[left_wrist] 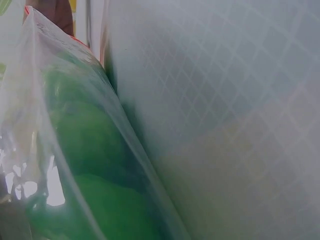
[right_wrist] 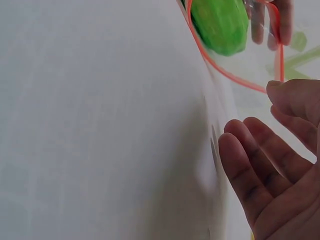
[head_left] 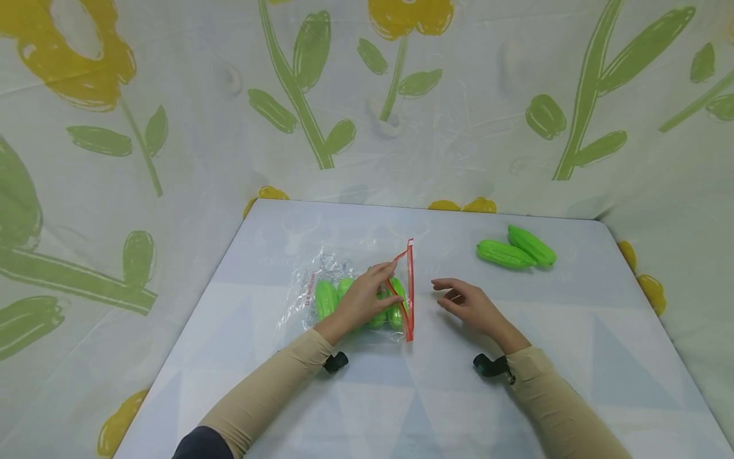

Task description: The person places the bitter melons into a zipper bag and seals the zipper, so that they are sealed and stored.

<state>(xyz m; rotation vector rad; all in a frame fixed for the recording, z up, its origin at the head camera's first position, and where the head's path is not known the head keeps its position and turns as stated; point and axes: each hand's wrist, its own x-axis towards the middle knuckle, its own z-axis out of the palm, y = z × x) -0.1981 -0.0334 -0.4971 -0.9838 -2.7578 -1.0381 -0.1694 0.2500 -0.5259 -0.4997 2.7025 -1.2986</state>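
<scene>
left grip (head_left: 362,299) has its thumb and fingers closed in a pinch at the mouth of a clear plastic bag (head_left: 295,306), drawing one lip of the red rim (head_left: 410,290) away from the other; the right wrist view shows the mouth gaping in a loop. the bag lies on the desk under and to the left of that grip, with several green ridged vegetables (head_left: 326,299) inside, some half hidden by the grip itself, so i cannot tell the exact count. one of them lies close behind the mouth, just beside the pinching fingers.

right grip (head_left: 473,309) is empty, its fingers loosely bent and spread from the thumb, hanging to the right of the mouth and apart from the rim in the head view.

beyond and to the right of the right grip, two more vegetables lie on the desk and touch each other: one nearer the grips (head_left: 504,254), one behind it (head_left: 531,245).

judging by this layout, the work looks like bagging and seems well along: most of the vegetables are within the plastic. what appears left is the loose pair, neither in a grip, and then the closing of the mouth, which is not yet done. whether the pair belongs in the bag is a guess, as the bag looks fairly full near its mouth.
</scene>
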